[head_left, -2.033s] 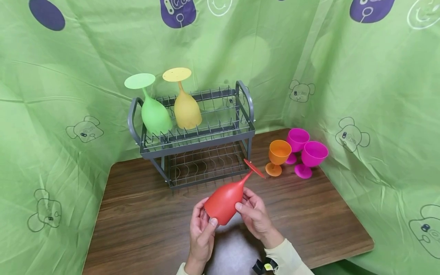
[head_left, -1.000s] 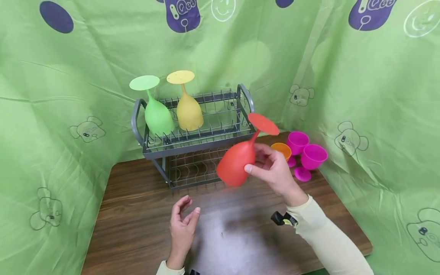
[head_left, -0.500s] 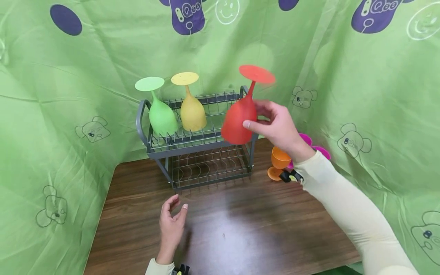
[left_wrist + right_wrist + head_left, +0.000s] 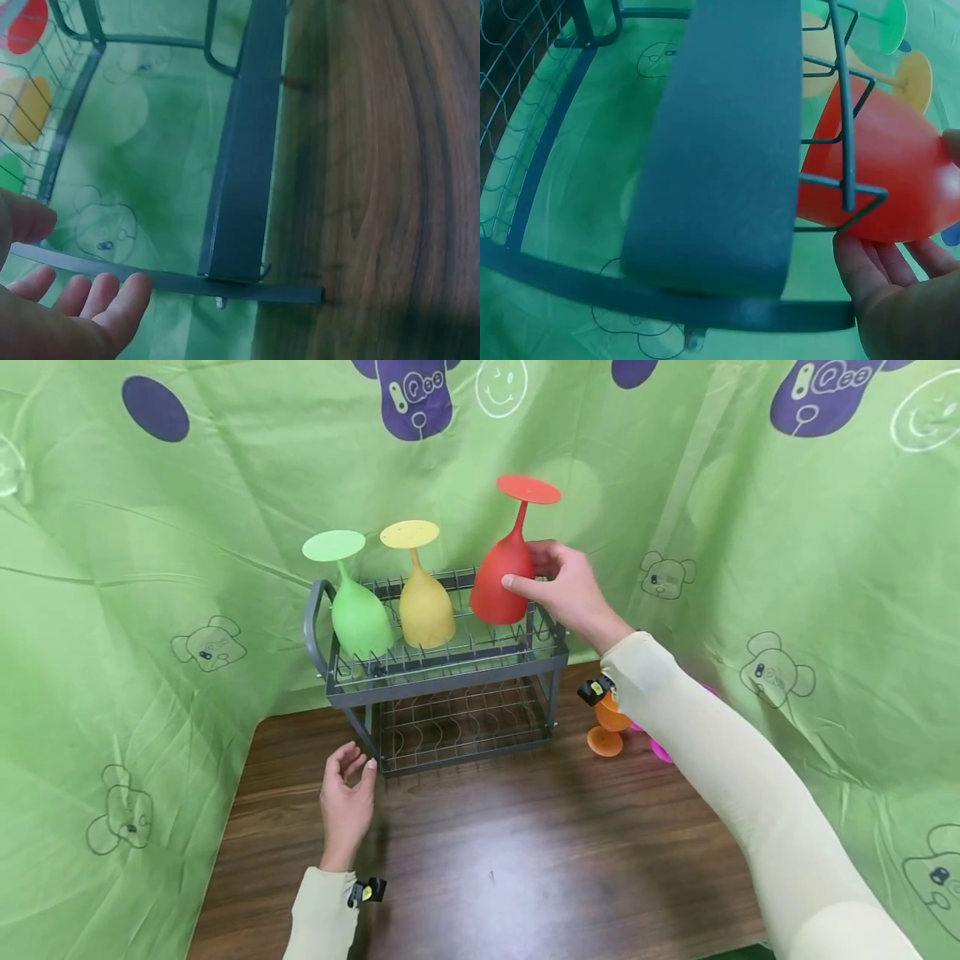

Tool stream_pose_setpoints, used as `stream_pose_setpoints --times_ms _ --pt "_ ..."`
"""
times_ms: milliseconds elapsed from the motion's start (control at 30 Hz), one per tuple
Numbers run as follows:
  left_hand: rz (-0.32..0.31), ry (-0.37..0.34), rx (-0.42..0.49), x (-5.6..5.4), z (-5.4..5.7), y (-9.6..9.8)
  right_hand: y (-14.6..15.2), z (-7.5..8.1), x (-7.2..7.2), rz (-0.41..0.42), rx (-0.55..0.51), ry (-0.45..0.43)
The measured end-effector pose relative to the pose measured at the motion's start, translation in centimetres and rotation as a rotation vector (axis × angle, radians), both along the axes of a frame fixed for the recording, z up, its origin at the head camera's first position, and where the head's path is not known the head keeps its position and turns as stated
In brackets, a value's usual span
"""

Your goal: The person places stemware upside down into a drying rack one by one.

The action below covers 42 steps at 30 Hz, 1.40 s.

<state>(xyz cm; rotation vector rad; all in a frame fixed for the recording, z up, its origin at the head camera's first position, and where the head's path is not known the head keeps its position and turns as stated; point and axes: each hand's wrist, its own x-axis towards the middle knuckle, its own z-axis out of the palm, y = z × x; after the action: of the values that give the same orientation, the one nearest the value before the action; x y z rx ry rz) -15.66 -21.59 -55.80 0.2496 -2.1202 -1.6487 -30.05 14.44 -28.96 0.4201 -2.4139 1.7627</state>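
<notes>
My right hand (image 4: 566, 585) grips a red wine glass (image 4: 504, 578) by its bowl, thumb in front and fingers behind. The glass is upside down, foot up, over the right part of the upper tier of a dark grey dish rack (image 4: 450, 678). In the right wrist view the red bowl (image 4: 889, 161) overlaps the rack's wire prongs. A green wine glass (image 4: 360, 618) and a yellow one (image 4: 426, 614) stand upside down on the upper tier to the left. My left hand (image 4: 348, 797) holds nothing, fingers loosely bent, near the rack's front left leg.
On the wooden table (image 4: 480, 860), right of the rack, stands an orange goblet (image 4: 604, 742). Magenta goblets (image 4: 662, 750) behind it are mostly hidden by my right sleeve. The rack's lower tier (image 4: 465, 722) has wavy wires. Green printed fabric (image 4: 247, 510) surrounds the table.
The red glass was held in both hands low over the table. My left hand let go and moved left; my right hand carried the glass up and over the rack, turning it more upright.
</notes>
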Motion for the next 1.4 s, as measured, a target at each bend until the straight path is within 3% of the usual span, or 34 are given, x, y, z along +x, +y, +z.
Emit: stream_pose_setpoints --times_ms 133,400,567,733,867,1067,1300,1400 --pt "0.022 0.013 0.021 -1.2 0.0 0.0 -0.7 -0.1 -0.8 -0.012 0.039 -0.002" --pt "0.062 0.095 0.015 -1.9 2.1 0.6 -2.3 -0.6 -1.4 -0.023 0.173 -0.032" --pt "0.102 0.114 0.016 -3.5 0.3 0.0 -2.8 -1.0 -1.8 -0.038 0.28 -0.04" --pt "0.111 0.141 0.058 -5.0 -1.7 -0.8 -3.0 -1.1 -2.0 -0.043 0.309 -0.045" --pt "0.103 0.156 0.112 -5.5 -2.1 -1.1 -3.1 -1.1 -2.0 -0.043 0.349 -0.059" --pt "0.125 0.148 0.12 -5.8 -2.3 -1.1 -3.1 -1.2 -2.1 -0.056 0.37 -0.08" --pt "0.141 0.161 0.133 -4.4 0.8 0.6 -3.1 -1.1 -2.0 -0.062 0.374 -0.09" --pt "0.14 0.159 0.137 -4.2 1.2 0.7 -3.1 -1.2 -1.9 -0.063 0.378 -0.081"
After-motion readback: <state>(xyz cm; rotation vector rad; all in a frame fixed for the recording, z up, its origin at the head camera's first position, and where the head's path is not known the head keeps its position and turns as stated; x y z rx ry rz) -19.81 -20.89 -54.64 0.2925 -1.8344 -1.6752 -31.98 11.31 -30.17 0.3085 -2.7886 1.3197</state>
